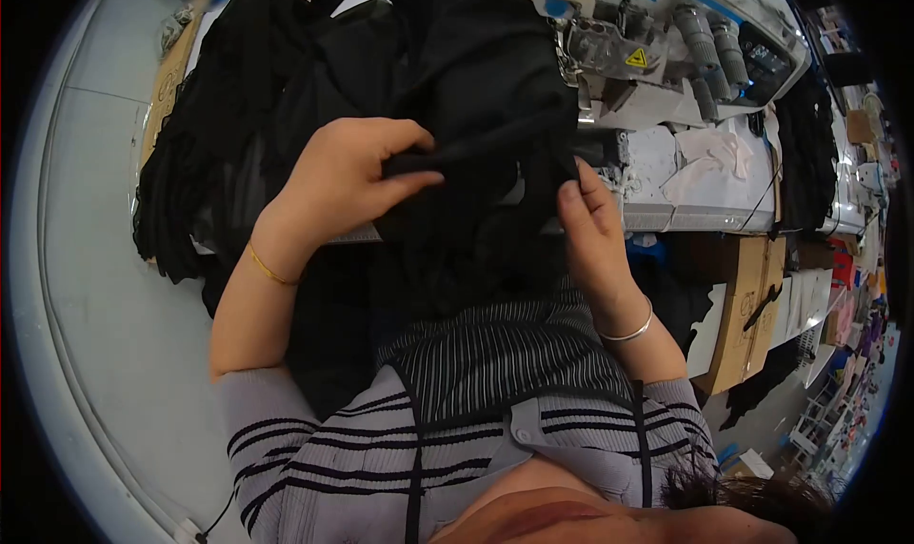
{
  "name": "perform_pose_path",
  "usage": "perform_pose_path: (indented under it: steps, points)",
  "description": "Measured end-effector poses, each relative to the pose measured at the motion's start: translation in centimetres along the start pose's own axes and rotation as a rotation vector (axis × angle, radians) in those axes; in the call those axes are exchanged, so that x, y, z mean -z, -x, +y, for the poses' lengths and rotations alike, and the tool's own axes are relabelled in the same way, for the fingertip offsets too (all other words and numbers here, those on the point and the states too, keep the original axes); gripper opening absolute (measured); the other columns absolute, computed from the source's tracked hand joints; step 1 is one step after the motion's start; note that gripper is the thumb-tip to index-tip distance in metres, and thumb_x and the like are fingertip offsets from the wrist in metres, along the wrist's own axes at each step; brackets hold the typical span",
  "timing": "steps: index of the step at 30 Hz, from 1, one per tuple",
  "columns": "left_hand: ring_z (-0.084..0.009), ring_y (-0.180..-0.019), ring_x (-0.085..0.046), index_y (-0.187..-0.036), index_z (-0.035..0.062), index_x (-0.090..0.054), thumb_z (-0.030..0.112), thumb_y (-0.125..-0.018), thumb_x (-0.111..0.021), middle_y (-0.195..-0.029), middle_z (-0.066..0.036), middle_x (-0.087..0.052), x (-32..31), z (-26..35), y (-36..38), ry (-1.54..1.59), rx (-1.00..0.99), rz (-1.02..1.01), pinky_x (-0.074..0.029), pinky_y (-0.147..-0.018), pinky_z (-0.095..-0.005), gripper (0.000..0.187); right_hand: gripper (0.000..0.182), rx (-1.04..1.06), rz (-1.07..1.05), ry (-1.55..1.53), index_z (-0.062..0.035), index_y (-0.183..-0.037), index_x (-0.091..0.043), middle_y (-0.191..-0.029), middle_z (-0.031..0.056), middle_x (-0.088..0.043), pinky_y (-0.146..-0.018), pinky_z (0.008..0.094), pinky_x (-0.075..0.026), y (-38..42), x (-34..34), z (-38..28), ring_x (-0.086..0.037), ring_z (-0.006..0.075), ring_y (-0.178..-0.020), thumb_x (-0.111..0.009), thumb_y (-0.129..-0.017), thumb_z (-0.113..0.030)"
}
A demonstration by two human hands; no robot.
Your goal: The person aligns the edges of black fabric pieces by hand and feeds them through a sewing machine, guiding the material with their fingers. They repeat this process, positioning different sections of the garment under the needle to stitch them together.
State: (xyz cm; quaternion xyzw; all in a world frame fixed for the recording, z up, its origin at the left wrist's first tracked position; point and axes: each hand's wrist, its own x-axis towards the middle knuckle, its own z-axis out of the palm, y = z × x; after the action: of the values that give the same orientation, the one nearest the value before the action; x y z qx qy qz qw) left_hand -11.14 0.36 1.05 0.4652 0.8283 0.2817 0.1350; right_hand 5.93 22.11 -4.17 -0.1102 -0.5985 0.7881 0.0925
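Black fabric (476, 78) lies in folds over the sewing table and hangs down its front edge. My left hand (357, 168) holds a fold of it, thumb below and fingers above, the fingertips partly hidden in the cloth. At the right edge of the same cloth, my right hand (595, 225) pinches it between thumb and fingers. Just beyond my right hand stands a white sewing machine (657, 49) marked JACK, and the fabric lies against its needle side.
A pale cloth scrap (709, 158) rests on the machine table right of my right hand. More black cloth (809, 154) hangs farther right. Below the table is a cardboard box (747, 306). At the left, grey floor (105, 192) borders the heaped fabric.
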Motion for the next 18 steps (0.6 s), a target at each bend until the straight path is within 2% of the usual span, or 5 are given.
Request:
perform_pose_path:
  steps: [4,7,10,14,18]
  points:
    - [-0.0181,-0.082,-0.065,-0.1,-0.0033,-0.069,0.003,-0.082,-0.078,-0.09,-0.008,-0.068,1.1,0.7,0.3,0.247,0.007,0.184,-0.051,-0.075,-0.0277,0.022,0.033,-0.163,0.021,-0.425,0.0021,-0.128,-0.06,-0.121,0.0057,-0.066,-0.094,0.0261,-0.049,-1.2,2.7,0.7,-0.062,0.0121,-0.106,-0.051,-0.109,-0.023]
    - [-0.0172,-0.069,-0.06,-0.095,-0.0002,-0.07,0.002,-0.081,-0.08,-0.079,-0.006,-0.063,1.5,1.8,0.6,-0.115,-0.13,0.403,-0.048,-0.063,-0.0274,0.017,0.03,-0.251,-0.18,-0.489,-0.0007,-0.126,-0.062,-0.113,0.0042,-0.07,-0.091,0.0265,-0.051,-0.9,3.5,0.4,-0.065,0.0118,-0.1,-0.059,-0.105,-0.021]
    - [-0.0157,-0.065,-0.058,-0.091,0.0001,-0.07,-0.002,-0.079,-0.08,-0.076,-0.005,-0.06,1.3,3.4,0.5,-0.296,-0.173,0.608,-0.045,-0.058,-0.0267,0.016,0.017,-0.092,-0.193,0.049,-0.0002,-0.107,-0.068,-0.086,-0.0032,-0.067,-0.07,0.0197,-0.047,0.3,2.8,0.5,-0.058,0.0034,-0.077,-0.07,-0.097,-0.014]
    - [-0.0273,-0.102,-0.065,-0.114,0.0043,-0.068,0.012,-0.077,-0.086,-0.116,-0.011,-0.066,-2.2,3.1,-0.5,-0.419,-0.253,0.639,-0.052,-0.086,-0.033,0.042,0.018,0.069,-0.057,0.186,0.0006,-0.104,-0.066,-0.081,-0.0035,-0.065,-0.067,0.0205,-0.044,1.1,2.8,0.5,-0.054,0.0023,-0.073,-0.07,-0.098,-0.016]
    - [-0.0222,-0.1,-0.068,-0.111,0.0022,-0.067,0.007,-0.086,-0.077,-0.109,-0.011,-0.069,-6.3,3.8,-1.2,-0.202,-0.018,0.691,-0.053,-0.084,-0.0284,0.027,0.02,0.058,-0.107,0.128,0.0006,-0.1,-0.064,-0.078,-0.0023,-0.06,-0.063,0.0228,-0.041,1.6,3.7,0.5,-0.049,0.0052,-0.068,-0.071,-0.097,-0.018]
